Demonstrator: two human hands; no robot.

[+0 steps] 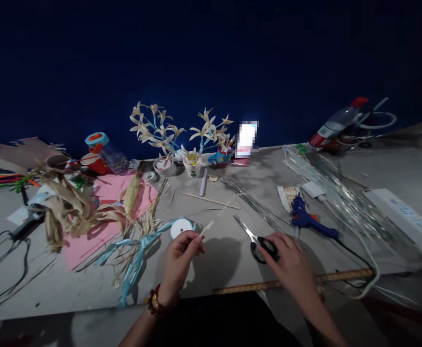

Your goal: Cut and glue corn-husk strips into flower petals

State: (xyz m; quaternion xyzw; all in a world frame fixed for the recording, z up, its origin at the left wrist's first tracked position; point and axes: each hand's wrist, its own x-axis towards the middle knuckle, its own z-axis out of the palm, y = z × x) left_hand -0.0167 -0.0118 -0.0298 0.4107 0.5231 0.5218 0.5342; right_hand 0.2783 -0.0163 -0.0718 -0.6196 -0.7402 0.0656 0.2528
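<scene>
A thin pale strip, like dried corn husk (218,217), is pinched between the thumb and fingers of my left hand (182,255); its free end points up and to the right. My right hand (290,262) has its thumb and fingers at the black handles of a pair of scissors (249,231), low over the table. The blades are together or nearly so, pointing away to the left. Just behind my left hand lies a white spool (181,225), and light blue ribbon (138,260) trails to its left.
Dried husks (70,207) cover pink paper (88,246) on the left. Husk flowers (160,130) stand in cups at the back, near a lit phone (246,137). On the right are wires (257,202), a blue glue gun (310,219), a power strip (406,217) and a bottle (336,125).
</scene>
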